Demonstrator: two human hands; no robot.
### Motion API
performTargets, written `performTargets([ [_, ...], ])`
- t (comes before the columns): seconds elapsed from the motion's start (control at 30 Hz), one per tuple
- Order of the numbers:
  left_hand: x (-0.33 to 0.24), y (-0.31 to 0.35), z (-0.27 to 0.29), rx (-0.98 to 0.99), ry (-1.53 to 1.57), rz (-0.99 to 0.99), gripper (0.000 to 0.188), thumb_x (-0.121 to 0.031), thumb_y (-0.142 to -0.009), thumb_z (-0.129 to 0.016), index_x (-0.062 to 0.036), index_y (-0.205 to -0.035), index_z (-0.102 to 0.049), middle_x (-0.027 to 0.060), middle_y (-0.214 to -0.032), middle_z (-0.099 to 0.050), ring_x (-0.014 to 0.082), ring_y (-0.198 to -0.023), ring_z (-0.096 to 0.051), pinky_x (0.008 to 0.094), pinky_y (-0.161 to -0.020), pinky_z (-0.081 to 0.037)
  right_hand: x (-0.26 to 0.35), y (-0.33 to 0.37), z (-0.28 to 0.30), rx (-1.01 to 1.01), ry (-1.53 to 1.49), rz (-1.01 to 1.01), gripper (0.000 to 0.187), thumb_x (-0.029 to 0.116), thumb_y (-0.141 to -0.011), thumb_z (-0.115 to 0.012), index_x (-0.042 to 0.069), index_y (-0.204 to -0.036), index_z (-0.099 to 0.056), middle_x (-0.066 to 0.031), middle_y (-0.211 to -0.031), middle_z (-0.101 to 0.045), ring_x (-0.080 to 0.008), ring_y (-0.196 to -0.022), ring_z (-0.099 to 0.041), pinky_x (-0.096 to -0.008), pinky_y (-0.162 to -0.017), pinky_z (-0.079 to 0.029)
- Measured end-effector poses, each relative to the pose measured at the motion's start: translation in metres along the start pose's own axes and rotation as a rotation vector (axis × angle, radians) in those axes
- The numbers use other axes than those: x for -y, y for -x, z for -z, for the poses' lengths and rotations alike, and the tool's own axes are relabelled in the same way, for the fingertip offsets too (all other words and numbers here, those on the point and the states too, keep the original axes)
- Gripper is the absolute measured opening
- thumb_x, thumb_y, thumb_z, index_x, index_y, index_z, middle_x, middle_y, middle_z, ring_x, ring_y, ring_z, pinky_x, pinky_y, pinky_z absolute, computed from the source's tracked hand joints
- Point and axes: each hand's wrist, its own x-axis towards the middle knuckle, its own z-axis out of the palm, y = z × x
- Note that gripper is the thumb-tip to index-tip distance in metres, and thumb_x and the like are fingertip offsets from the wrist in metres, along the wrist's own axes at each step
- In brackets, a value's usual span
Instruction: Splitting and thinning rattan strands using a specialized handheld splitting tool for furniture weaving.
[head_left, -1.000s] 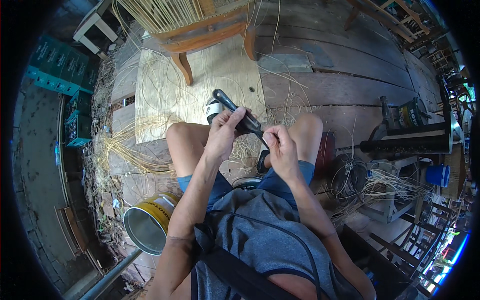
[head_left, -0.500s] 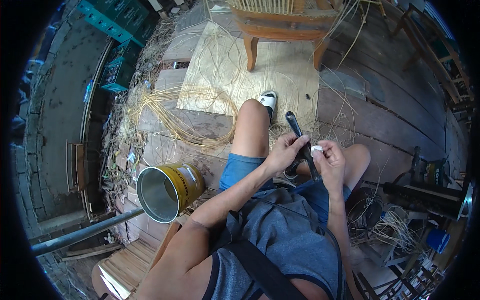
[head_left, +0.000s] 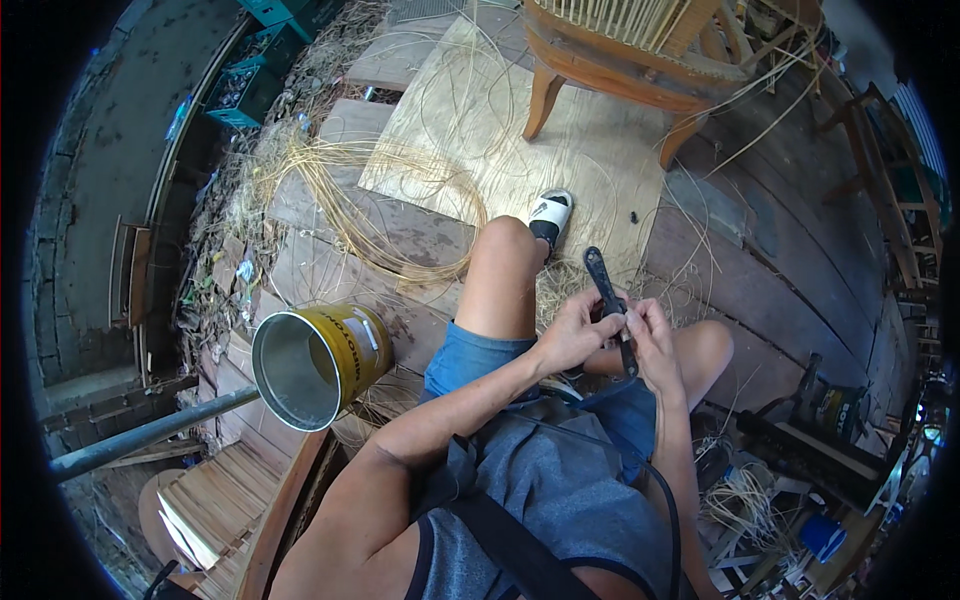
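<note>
My left hand point(head_left: 574, 333) is closed around a long, flat black tool point(head_left: 600, 277) with a hole at its upper end; its exact kind does not show. The tool slants over my lap, its lower end down by my right wrist. My right hand point(head_left: 656, 350) is closed against the tool's right side, thumb and fingers bunched beside the left hand's fingertips. Whatever lies between the right fingertips is hidden. Beyond my hands stands a wooden chair point(head_left: 625, 72) with cane strips on it.
A coil of cane strands point(head_left: 330, 215) lies on the plank floor, partly over a plywood sheet point(head_left: 425, 115). At my left a yellow bucket point(head_left: 352, 345) is tipped on its side, near a metal pipe point(head_left: 160, 430). Loose cane point(head_left: 740, 495) is bundled at lower right.
My right hand has come in against the tool and left fingers; the small white piece it pinched is no longer visible. The whole view has turned slightly.
</note>
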Motion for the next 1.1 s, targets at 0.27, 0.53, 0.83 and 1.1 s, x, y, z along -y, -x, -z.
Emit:
performTargets([
  [0.27, -0.039, -0.06, 0.019, 0.03, -0.89, -0.323, 0.035, -0.027, -0.086, -0.059, 0.0043, -0.093, -0.044, 0.0214, -0.081, -0.051, 0.0391, -0.079, -0.05, 0.0452, -0.074, -0.04, 0.005, -0.029, 0.008, 0.244, -0.483, -0.329, 0.043, 0.043, -0.101, -0.033, 0.005, -0.108, -0.05, -0.0116, -0.072, -0.054, -0.0176, -0.046, -0.047, -0.0297, -0.044, -0.041],
  [0.53, -0.076, -0.142, 0.053, 0.281, -0.737, -0.02, 0.037, -0.023, -0.084, -0.063, 0.0072, -0.099, -0.048, 0.0271, -0.087, -0.061, 0.0392, -0.088, -0.061, 0.0417, -0.075, -0.049, 0.005, -0.093, 0.0, 0.056, -0.507, -0.274, 0.042, 0.043, -0.099, -0.042, 0.003, -0.106, -0.052, -0.0095, -0.061, -0.049, -0.0174, -0.044, -0.046, -0.0278, -0.04, -0.04],
  [0.83, 0.076, -0.217, 0.314, -0.425, -0.801, 0.533, 0.043, -0.036, -0.093, -0.055, -0.0008, -0.116, -0.062, 0.0108, -0.102, -0.068, 0.0192, -0.094, -0.062, 0.0326, -0.083, -0.05, -0.039, -0.111, 0.045, -0.014, 0.129, -0.385, 0.036, 0.038, -0.101, -0.041, 0.005, -0.089, -0.05, -0.0027, -0.055, -0.046, -0.0068, -0.04, -0.039, -0.0222, -0.036, -0.03],
  [1.1, 0.258, -0.114, 0.346, -0.589, -0.91, 0.649, 0.045, -0.035, -0.084, -0.062, -0.0008, -0.112, -0.063, 0.0269, -0.115, -0.06, 0.0366, -0.113, -0.057, 0.0378, -0.09, -0.048, -0.057, -0.05, 0.035, 0.068, 0.108, -0.591, 0.03, 0.031, -0.1, -0.043, 0.003, -0.093, -0.049, -0.0034, -0.069, -0.052, -0.0075, -0.054, -0.047, -0.0201, -0.049, -0.037],
])
